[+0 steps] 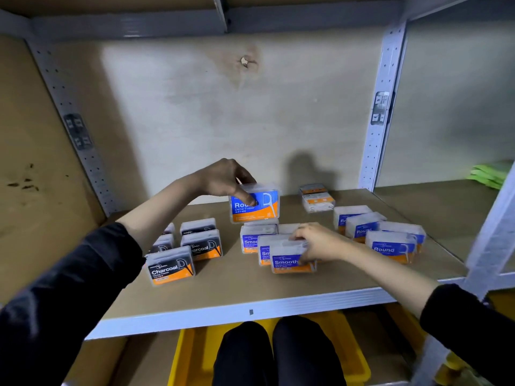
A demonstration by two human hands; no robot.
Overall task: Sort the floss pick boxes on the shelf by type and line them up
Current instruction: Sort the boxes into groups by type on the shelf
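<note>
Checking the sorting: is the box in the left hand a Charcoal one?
No, the left hand holds up a blue box labelled Round.

We see Charcoal boxes (170,265) w/ black-orange labels, white text. Round box (255,203) and Smooth boxes (291,259): blue-orange labels, clear lids. Shelf board (250,285) is tan, frame (381,107) light grey. Sleeves (69,288) black; bins (354,355) below yellow.

A pale, stained back panel (211,107) is standing behind the brown shelf board (250,285). Grey perforated uprights (381,107) are flanking that panel, and yellow bins (192,355) are sitting below the board.
</note>
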